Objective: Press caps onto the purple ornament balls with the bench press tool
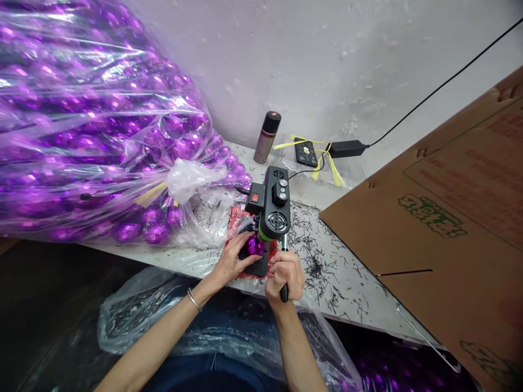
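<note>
A small black press machine (274,204) with round fan grilles and a red switch stands on the worktop. My left hand (233,256) curls its fingers and thumb around a shiny purple faceted ball (256,246) under the front of the machine, above its black base plate (258,268). With my right hand (286,277) I grip the black handle of a metal lever (285,293) on the machine's right side; the fist is closed around it. Red padding (236,216) shows beneath the machine.
A big clear plastic bag of purple balls (102,125) fills the left. Behind stand a spray can (267,137) and a black power adapter (347,148) beside a dark phone-like slab (305,152). Thin black scraps (327,267) litter the worktop. A cardboard box (433,218) borders the right.
</note>
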`<state>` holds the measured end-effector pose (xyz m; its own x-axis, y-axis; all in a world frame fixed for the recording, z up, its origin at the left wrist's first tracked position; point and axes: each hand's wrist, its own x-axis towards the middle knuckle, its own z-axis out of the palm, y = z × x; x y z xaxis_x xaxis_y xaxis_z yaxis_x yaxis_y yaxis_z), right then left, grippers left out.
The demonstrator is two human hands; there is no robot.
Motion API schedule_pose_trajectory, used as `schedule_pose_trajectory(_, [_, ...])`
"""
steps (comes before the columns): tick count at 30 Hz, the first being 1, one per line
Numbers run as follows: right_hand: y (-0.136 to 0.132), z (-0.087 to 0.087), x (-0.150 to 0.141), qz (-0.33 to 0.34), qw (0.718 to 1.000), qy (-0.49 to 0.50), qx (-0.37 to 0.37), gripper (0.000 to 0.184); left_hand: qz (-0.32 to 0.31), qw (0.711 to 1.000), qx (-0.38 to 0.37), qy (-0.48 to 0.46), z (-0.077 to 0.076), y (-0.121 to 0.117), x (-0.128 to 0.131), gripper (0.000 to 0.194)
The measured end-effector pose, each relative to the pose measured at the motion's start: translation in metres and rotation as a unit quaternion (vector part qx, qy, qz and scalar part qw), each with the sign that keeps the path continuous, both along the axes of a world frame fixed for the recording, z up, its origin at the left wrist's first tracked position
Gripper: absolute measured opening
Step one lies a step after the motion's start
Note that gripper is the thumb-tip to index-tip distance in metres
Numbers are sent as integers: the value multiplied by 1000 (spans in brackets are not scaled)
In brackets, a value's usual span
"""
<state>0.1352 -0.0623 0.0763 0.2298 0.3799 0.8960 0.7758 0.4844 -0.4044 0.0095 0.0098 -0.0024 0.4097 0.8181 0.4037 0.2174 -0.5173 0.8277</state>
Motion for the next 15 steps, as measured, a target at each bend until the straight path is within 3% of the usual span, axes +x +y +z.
schedule_pose_trajectory(15, [7,-20,5,-4,999,-22,32,33,-12,1000,-18,-8,1,2,2,57])
